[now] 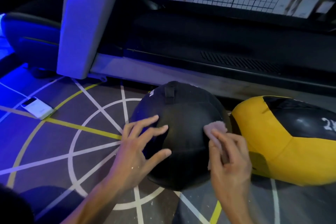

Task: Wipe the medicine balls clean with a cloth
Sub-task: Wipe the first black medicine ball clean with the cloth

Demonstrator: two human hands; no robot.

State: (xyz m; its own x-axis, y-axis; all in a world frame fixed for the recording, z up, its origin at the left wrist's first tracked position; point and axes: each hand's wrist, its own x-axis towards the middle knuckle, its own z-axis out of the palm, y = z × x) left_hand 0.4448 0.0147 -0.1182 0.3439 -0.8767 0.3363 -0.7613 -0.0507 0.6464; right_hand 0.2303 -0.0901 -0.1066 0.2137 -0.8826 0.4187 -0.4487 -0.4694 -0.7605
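The grey floor [54, 132], marked with white and yellow lines, carries a black medicine ball [183, 132], a yellow-and-black medicine ball [272, 142] just beside it, a white phone [36, 108] and a treadmill base [145, 71].

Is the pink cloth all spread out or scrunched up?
Scrunched up. The cloth is bunched under the right hand, which presses it on the black ball; only a crumpled end shows.

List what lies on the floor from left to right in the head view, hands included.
White phone-like device → left hand resting on the black medicine ball → right hand pressing a pink cloth to it → yellow and black medicine ball.
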